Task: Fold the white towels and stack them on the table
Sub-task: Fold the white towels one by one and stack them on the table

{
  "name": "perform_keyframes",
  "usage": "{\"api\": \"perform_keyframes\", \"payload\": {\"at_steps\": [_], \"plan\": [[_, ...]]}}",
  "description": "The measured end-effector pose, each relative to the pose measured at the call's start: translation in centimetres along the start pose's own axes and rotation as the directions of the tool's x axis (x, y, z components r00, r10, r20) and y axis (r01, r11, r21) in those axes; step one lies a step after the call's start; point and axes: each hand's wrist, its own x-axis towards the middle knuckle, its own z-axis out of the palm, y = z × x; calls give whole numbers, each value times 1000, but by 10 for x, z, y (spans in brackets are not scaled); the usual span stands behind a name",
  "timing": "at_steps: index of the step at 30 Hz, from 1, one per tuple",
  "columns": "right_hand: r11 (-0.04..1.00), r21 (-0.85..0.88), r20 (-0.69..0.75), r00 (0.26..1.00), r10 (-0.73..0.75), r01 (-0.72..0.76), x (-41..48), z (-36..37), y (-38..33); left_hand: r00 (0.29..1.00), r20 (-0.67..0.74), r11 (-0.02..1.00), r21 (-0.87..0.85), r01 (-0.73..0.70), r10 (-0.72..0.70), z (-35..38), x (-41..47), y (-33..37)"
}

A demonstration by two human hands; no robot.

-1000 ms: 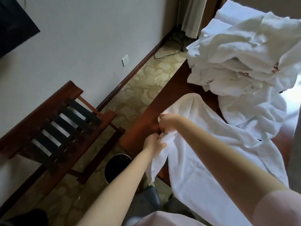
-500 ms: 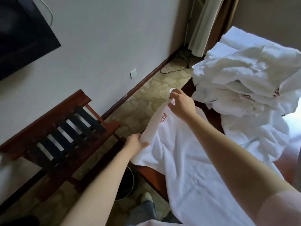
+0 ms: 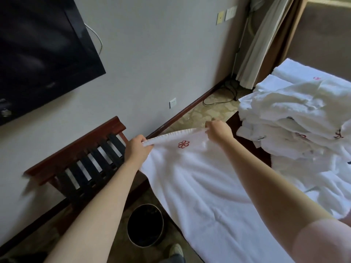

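- White towel (image 3: 199,177) lay spread over the bench (image 3: 247,149), its far hem lifted and drawn taut between both hands; a red flower emblem (image 3: 183,144) showed just below that hem.
- The left hand (image 3: 137,149), at ten o'clock of the towel: grip closed, fingers curled round the hem's left corner.
- The right hand (image 3: 218,130), at twelve o'clock: grip closed, pinching the hem's right end.
- A loose pile of white towels (image 3: 294,114) rested on the bench at two o'clock, near the right hand but apart from it.
- A wooden luggage rack (image 3: 91,149) stood at nine o'clock against the wall; a dark waste bin (image 3: 145,224) stood on the floor at seven o'clock, beside the bench edge.
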Motion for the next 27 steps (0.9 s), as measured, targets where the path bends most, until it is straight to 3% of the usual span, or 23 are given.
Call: {"api": "perform_keyframes", "payload": {"at_steps": [2, 4, 9, 12, 16, 21, 24, 27], "plan": [[997, 7, 108, 991, 76, -77, 0, 8, 6, 1000, 13, 999, 41, 14, -14, 0, -1, -4], [983, 113, 122, 984, 133, -147, -1, 12, 7, 1000, 5, 997, 73, 19, -20, 1, -2, -7], [935, 346, -169, 975, 142, -76, 23, -15, -16, 999, -34, 998, 69, 2, 0, -8, 9, 4], [920, 391, -245, 959, 141, -36, 33, -32, -23, 998, -26, 996, 74, -48, 50, -12, 13, 14], [929, 364, -185, 972, 148, -72, 11, -25, -7, 987, 123, 990, 76, -116, 106, -2, 1, 22], [943, 303, -71, 983, 166, -138, -45, -9, 39, 924, 369, 988, 73, -138, 101, 29, -40, 42], [909, 390, -142, 965, 220, -150, -84, -11, 68, 863, 481, 984, 8, -178, 152, 47, -75, 67], [906, 410, -233, 949, 213, -103, -125, -17, 92, 752, 628, 975, -52, -217, 201, 66, -113, 96]]}}
